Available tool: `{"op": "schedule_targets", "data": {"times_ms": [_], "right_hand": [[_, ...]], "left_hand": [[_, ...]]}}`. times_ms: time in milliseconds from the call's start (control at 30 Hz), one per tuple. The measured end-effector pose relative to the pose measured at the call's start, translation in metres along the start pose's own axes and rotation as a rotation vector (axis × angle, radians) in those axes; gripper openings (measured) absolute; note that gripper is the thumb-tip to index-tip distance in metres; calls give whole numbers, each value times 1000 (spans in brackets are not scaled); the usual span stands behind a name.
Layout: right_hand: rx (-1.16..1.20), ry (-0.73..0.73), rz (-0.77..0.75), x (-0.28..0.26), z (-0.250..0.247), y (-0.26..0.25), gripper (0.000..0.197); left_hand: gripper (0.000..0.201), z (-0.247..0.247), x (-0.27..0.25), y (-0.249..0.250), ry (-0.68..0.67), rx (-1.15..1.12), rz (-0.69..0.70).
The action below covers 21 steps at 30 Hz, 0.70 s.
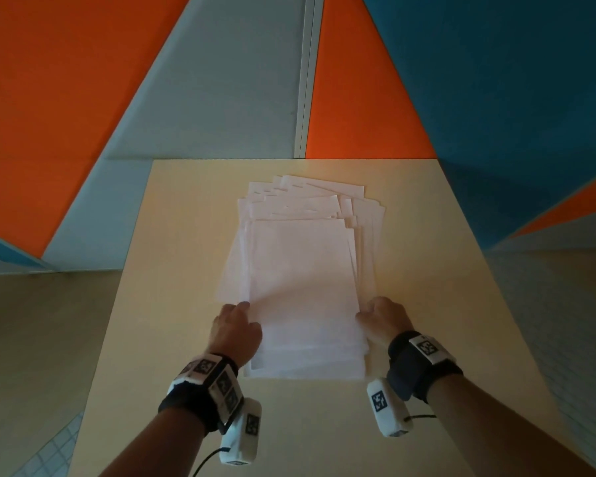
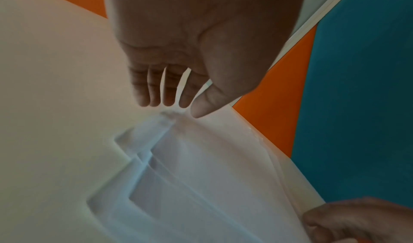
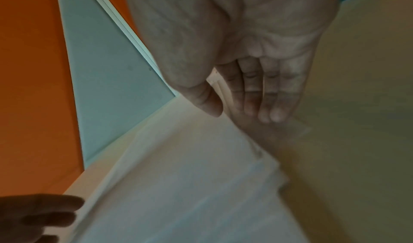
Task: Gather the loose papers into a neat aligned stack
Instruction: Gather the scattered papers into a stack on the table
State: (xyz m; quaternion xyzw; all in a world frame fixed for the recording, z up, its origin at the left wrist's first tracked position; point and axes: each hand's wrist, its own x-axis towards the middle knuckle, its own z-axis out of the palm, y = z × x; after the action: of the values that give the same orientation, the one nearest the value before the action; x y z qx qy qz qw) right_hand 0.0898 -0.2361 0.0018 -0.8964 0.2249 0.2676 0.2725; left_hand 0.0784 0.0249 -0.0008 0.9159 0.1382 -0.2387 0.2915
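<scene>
A loose pile of white papers [image 1: 303,270] lies lengthwise in the middle of the beige table [image 1: 186,270]. Its far ends fan out unevenly, and its near corners are staggered too. My left hand [image 1: 246,309] is at the pile's left edge near the front. In the left wrist view this hand [image 2: 176,109] has straight fingers with their tips against the papers [image 2: 201,176]. My right hand [image 1: 365,313] is at the right edge, opposite it. The right wrist view shows that hand [image 3: 241,114] with straight fingers along the edge of the papers [image 3: 178,185] and its thumb over the top sheet.
The table top [image 2: 55,105] shows bare wood on both sides of the pile and in front of it. Orange, grey and blue wall panels [image 1: 221,80] stand right behind the table's far edge. Pale floor [image 1: 31,339] lies to the left and right.
</scene>
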Motion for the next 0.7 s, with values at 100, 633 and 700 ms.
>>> {"op": "schedule_targets", "data": {"times_ms": [100, 633, 700], "right_hand": [[-38, 57, -35, 13, -23, -6, 19], [-256, 153, -157, 98, -34, -45, 50], [-203, 186, -151, 105, -42, -47, 41]], "left_hand": [[60, -13, 16, -6, 67, 53, 18], [68, -8, 56, 10, 122, 186, 186], [67, -14, 60, 9, 180, 157, 168]]}}
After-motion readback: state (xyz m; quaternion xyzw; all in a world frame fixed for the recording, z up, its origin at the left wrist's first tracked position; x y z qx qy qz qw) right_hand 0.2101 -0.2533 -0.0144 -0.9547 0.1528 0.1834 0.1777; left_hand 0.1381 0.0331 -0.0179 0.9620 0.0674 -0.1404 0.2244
